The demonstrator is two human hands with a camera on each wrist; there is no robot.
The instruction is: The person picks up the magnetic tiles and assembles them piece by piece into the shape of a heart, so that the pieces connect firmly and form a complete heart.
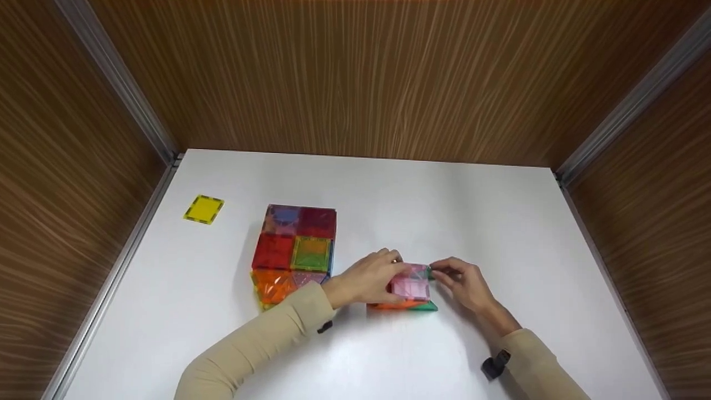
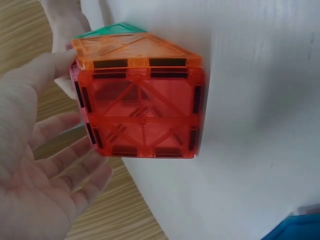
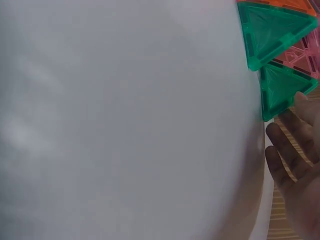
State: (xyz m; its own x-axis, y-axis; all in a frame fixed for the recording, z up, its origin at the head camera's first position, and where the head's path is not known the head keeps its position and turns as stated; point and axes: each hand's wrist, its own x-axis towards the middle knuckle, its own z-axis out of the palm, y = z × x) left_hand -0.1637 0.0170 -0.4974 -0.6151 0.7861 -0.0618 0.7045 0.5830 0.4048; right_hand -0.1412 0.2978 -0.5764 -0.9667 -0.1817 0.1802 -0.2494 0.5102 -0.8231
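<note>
My left hand [image 1: 364,279] holds a small box of see-through magnetic tiles from its left side. The box has a pink square tile [image 1: 411,287] on top, a red square tile [image 2: 142,97] on one side and an orange triangle tile [image 2: 135,50] along its front. The thumb and fingertips lie along its upper edges. At the box's right side, my right hand [image 1: 465,282] pinches a green triangle tile [image 3: 282,89] between thumb and finger. Another green triangle tile [image 3: 272,31] stands beside it, against the orange one.
A larger block of magnetic tiles [image 1: 273,249], in red, orange, purple and yellow, stands left of the small box, partly behind the left forearm. One yellow square tile [image 1: 204,209] lies farther left on the white table [image 1: 444,205]. Wood-grain panels [image 1: 355,78] enclose the back and sides.
</note>
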